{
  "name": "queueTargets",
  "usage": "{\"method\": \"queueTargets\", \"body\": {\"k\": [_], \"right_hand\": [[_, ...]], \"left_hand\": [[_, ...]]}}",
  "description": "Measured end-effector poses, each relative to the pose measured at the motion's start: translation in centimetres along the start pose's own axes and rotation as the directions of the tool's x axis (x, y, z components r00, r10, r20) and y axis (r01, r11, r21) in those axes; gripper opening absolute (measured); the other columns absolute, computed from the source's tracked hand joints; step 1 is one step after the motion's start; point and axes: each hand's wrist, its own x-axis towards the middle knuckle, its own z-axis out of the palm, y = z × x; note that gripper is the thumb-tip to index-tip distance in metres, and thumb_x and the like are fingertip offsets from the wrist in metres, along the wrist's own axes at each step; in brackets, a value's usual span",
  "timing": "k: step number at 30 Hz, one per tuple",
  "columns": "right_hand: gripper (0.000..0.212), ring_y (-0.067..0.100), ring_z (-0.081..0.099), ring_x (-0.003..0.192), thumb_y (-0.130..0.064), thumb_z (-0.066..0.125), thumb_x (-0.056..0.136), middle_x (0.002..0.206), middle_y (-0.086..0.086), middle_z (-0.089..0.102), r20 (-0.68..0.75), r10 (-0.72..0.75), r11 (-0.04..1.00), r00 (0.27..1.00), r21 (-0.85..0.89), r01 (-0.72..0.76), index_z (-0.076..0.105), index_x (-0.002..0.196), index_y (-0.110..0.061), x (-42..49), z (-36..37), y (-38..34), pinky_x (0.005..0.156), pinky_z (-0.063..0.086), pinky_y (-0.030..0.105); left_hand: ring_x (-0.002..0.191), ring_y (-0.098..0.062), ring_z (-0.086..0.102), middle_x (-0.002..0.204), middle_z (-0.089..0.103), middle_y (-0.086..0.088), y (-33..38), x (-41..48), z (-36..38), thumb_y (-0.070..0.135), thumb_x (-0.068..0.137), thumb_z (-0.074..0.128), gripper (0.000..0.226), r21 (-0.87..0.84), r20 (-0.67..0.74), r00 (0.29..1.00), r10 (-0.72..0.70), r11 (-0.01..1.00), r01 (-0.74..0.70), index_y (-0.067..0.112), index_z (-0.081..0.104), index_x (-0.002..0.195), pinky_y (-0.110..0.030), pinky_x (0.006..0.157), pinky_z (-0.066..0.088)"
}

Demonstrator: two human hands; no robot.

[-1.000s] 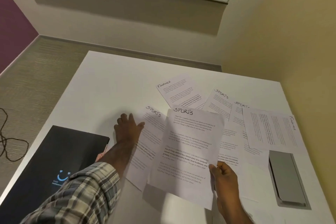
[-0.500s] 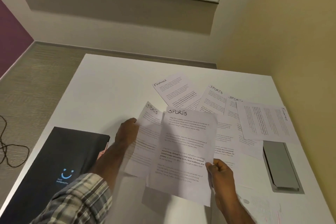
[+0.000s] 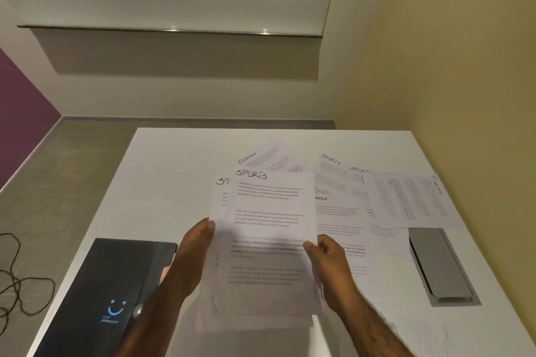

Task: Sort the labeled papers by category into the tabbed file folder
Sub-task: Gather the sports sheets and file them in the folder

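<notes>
The black folder point(image 3: 110, 284) lies flat at the near left corner of the bench point(image 3: 174, 168). Just right of it, above the near edge, the left hand point(image 3: 194, 249) and right hand point(image 3: 330, 261) each grip one side of two overlapped SPORTS sheets point(image 3: 269, 211), raised off the bench. Beyond them, toward the far right, loose papers point(image 3: 406, 200) marked FINANCE and SPORTS lie overlapping. A grey panel point(image 3: 438, 264) sits at the right edge.

On the table point(image 3: 174, 171), a folder point(image 3: 95, 293) lies near left. Over the middle, the left hand point(image 3: 194, 249) holds the rear SPORTS sheet point(image 3: 220, 191) and the right hand point(image 3: 327, 258) the front SPORTS sheet point(image 3: 269, 226), which overlaps it. Behind them lies a far FINANCE sheet point(image 3: 261, 156). To the right, a sideways FINANCE sheet point(image 3: 406, 200) tops overlapping papers, with a hatch point(image 3: 438, 264) nearer. A cord point(image 3: 17, 278) lies on the floor, left.
</notes>
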Motion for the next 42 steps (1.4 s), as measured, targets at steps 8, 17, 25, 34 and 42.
{"method": "queueTargets", "body": {"k": [8,17,25,34,42], "right_hand": [[0.040,0.018,0.072,0.108,0.001,0.065,0.090,0.120,0.001,0.075,0.256,-0.106,0.993,0.961,0.084,0.086,0.065,0.124,-0.020,-1.5,-1.2,-2.1,0.096,0.058,0.042],[0.031,0.012,0.073,0.098,-0.016,0.073,0.082,0.103,-0.006,0.078,0.102,-0.133,0.991,0.986,0.018,0.132,0.073,0.112,-0.023,-2.1,-3.1,0.2,0.091,0.059,0.033],[0.019,0.019,0.066,0.087,-0.020,0.066,0.093,0.097,0.001,0.073,0.088,-0.155,0.959,0.984,-0.225,0.171,0.070,0.109,-0.011,-0.8,-3.9,3.9,0.078,0.052,0.033],[0.079,0.033,-0.002,0.157,-0.063,0.033,0.100,0.170,0.010,0.011,-0.021,0.027,0.657,0.999,-0.753,-0.033,0.011,0.163,-0.020,4.9,-4.0,9.5,0.125,0.005,0.050],[0.080,0.045,0.029,0.149,-0.059,0.044,0.085,0.163,0.021,0.026,0.220,0.042,0.455,0.975,-0.873,0.178,0.046,0.151,-0.014,2.0,3.0,14.1,0.119,0.010,0.055]], "left_hand": [[0.103,-0.022,0.073,0.114,0.076,0.001,0.2,-2.8,2.6,0.041,0.081,0.067,0.044,0.075,-0.001,0.997,0.078,0.994,-0.077,0.025,0.068,0.122,-0.050,0.092,0.056],[0.097,-0.019,0.073,0.103,0.078,0.001,-1.4,-4.0,5.9,0.044,0.068,0.079,0.050,0.136,-0.015,0.992,0.123,0.983,-0.120,0.018,0.073,0.111,-0.039,0.083,0.054],[0.095,-0.016,0.071,0.092,0.076,0.010,-5.2,-2.7,7.8,0.029,0.092,0.072,0.010,0.298,-0.089,0.992,0.089,0.953,-0.058,0.027,0.070,0.102,-0.035,0.077,0.052],[0.095,-0.027,0.066,0.101,0.070,-0.007,-0.7,-0.1,4.9,0.019,0.097,0.065,0.022,0.276,-0.283,0.946,0.155,0.958,-0.074,0.012,0.067,0.118,-0.036,0.084,0.049],[0.095,-0.026,0.065,0.100,0.069,0.003,1.2,0.9,2.9,0.019,0.097,0.064,0.019,0.193,-0.350,0.931,0.102,0.981,-0.035,0.018,0.063,0.117,-0.043,0.090,0.047]]}}
